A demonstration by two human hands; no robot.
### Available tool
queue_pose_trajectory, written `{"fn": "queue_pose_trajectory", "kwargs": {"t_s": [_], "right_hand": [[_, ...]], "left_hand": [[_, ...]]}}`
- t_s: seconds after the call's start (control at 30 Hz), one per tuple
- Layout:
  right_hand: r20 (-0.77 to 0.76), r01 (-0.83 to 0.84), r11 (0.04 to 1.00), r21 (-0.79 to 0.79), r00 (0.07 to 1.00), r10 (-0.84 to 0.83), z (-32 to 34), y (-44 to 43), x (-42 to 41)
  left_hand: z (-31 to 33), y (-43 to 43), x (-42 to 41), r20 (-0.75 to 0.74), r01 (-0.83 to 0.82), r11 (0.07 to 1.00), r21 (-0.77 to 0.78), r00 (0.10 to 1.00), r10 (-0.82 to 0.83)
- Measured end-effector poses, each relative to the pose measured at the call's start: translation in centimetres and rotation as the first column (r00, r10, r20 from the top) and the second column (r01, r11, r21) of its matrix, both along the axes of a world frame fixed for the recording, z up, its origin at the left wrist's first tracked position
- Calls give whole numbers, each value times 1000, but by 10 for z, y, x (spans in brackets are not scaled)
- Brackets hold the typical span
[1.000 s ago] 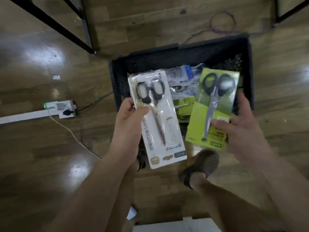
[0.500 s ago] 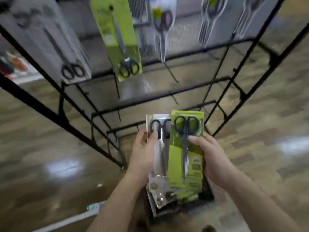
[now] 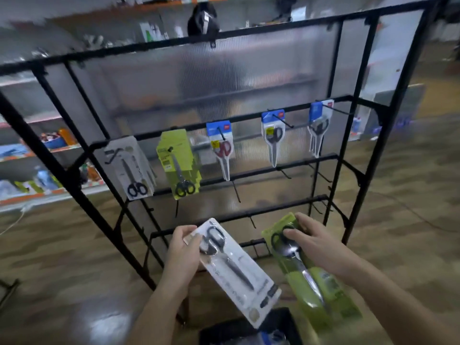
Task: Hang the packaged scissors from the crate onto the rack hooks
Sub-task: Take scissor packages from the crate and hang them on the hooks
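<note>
Scissors pack [image 3: 236, 275] gripped by left hand [image 3: 184, 250], green pack [image 3: 323, 295] by right hand [image 3: 313, 242], crate [image 3: 224, 332] below.

You are in a shop: packs of scissors [image 3: 178, 163] hang on a rack [image 3: 273, 27] at 12 o'clock, and goods fill shelves [image 3: 37, 153] at 9 o'clock.

- Glossy wood-plank floor [image 3: 62, 270] with pale patches of glare.
- Blurred shop shelves [image 3: 37, 150] with orange edges at left, stocked.
- White cable [image 3: 13, 224] lies on the floor, far left.
</note>
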State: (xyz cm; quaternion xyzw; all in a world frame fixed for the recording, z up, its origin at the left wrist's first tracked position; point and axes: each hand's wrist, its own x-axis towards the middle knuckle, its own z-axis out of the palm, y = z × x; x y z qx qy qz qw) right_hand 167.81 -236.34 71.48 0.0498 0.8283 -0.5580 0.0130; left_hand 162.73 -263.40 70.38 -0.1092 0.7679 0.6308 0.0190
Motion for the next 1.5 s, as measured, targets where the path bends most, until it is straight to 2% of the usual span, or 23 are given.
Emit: {"fn": "queue_pose_trajectory", "kwargs": {"t_s": [0.07, 0.13, 0.17, 0.2, 0.23, 0.27, 0.3, 0.4, 0.5, 0.57, 0.67, 0.8, 0.87, 0.97, 1.13, 1.3, 1.37, 1.4, 1.5], "right_hand": [[-2, -31, 999, 32, 1000, 31, 0, 9, -5], [-62, 53, 999, -3, 997, -53, 9, 15, -10], [-85, 127, 986, -109, 987, -136, 16, 20, -12], [-82, 179, 939, -295, 974, -211, 23, 24, -13], [-47, 198, 857, -477, 967, -249, 30, 26, -12], [-9, 199, 784, -588, 968, -253, 32, 28, -11], [17, 205, 772, -602, 970, -244, 29, 27, -8], [160, 220, 821, -527, 974, -158, 5, 9, 0], [345, 309, 696, -648, 934, -93, -18, -19, 5], [323, 320, 583, -747, 941, -103, -27, -35, 3], [288, 292, 604, -741, 952, -107, -35, -51, -3], [282, 208, 643, -737, 959, 13, -36, -85, -7], [230, 217, 630, -745, 971, -63, -36, -100, -7], [168, 236, 587, -774, 971, -169, -30, -117, -10], [207, 213, 488, -847, 976, -66, -30, -146, -9], [240, 234, 504, -831, 969, -54, -34, -155, -14], [222, 177, 564, -806, 975, 11, -24, -153, -16], [205, 157, 558, -815, 978, 25, -18, -152, -18], [249, 234, 546, -804, 967, -48, -12, -147, -29]], "left_hand": [[-2, 0, 4, 32, -124, 987, 105, 992, 122], [1, -5, 8, 94, -224, 922, 315, 974, 205], [3, -10, 11, 112, -221, 879, 422, 975, 191], [3, -16, 12, 115, -195, 844, 499, 981, 158], [4, -20, 15, 112, -152, 831, 535, 988, 109], [6, -25, 18, 105, -106, 834, 542, 993, 58], [8, -27, 22, 102, -69, 847, 527, 995, 18], [8, -34, 24, 121, -40, 845, 534, 992, -30], [3, -42, 19, 149, -76, 800, 595, 989, -17], [0, -51, 10, 141, -85, 759, 645, 990, -8], [-6, -72, -5, 117, -19, 801, 598, 991, -64], [-15, -99, -24, 57, 142, 875, 462, 980, -189], [-16, -109, -31, 39, 198, 889, 414, 971, -235], [-12, -123, -40, 100, 123, 899, 421, 978, -181], [-3, -125, -31, 46, 223, 880, 420, 963, -266], [-1, -121, -19, -11, 193, 899, 393, 979, -206], [3, -125, -16, -22, 153, 927, 343, 988, -155], [4, -128, -15, -17, 123, 935, 333, 992, -125], [10, -134, -11, 5, 52, 961, 273, 998, -55]]}}
